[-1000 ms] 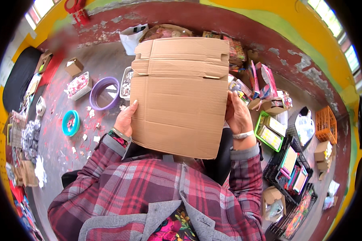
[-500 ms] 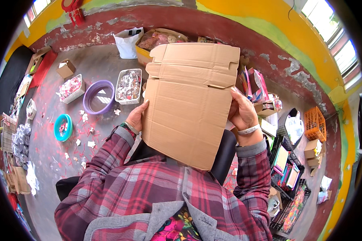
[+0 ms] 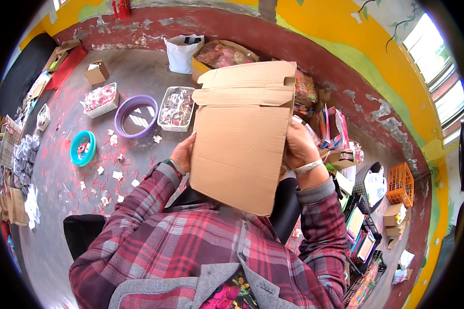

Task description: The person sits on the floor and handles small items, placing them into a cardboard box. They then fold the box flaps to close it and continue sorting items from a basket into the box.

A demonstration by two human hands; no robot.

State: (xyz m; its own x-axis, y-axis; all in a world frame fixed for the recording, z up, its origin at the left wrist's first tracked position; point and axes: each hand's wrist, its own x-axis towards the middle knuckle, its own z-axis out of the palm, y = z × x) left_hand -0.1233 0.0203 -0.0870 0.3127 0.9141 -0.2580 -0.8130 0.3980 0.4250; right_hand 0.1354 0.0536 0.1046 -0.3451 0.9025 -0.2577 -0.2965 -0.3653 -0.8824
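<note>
Hands, left hand [image 3: 182,153] and right hand [image 3: 299,147], grip one flattened cardboard box [image 3: 239,139] by its edges.

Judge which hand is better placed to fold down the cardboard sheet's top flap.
Right, probably. The right hand holds the cardboard sheet higher on its edge, nearer the top flap; the left hand holds the opposite edge lower.

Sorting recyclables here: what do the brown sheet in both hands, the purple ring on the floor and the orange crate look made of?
The flat sheet looks like plain brown cardboard: matte, with fold creases and cut flaps. The purple ring seems plastic, smooth and evenly coloured, though that is a guess. The orange crate looks like moulded plastic with a lattice wall.
</note>
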